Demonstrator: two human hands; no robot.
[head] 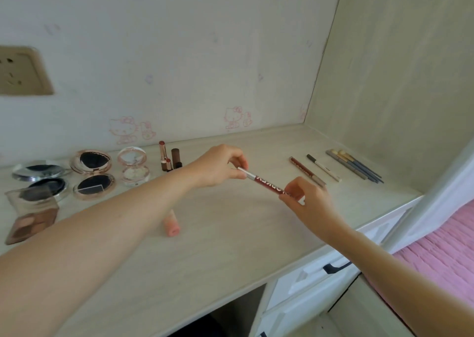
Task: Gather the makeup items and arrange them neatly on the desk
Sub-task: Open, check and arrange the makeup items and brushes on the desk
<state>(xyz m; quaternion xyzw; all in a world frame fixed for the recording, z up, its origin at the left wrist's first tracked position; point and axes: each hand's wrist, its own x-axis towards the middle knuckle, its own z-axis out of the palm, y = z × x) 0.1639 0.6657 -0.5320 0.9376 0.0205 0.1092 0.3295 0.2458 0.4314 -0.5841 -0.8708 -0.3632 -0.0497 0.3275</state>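
Open compacts (92, 174) left, pencils (354, 167) right, pink tube (171, 225) under the left forearm.

compacts (92, 172) L on desk (230, 247) | lipsticks (169, 157) mid-back | pencils (354, 167) R

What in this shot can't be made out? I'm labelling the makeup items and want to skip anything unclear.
Head view:
- Red pencil: both ends are covered by the left hand and right hand; its white lettering is only partly legible.
- Pink tube: its far end is hidden behind the left forearm.
- Eyeshadow palette: blurred, and the forearm covers one corner.
- Lipsticks: too small to read.
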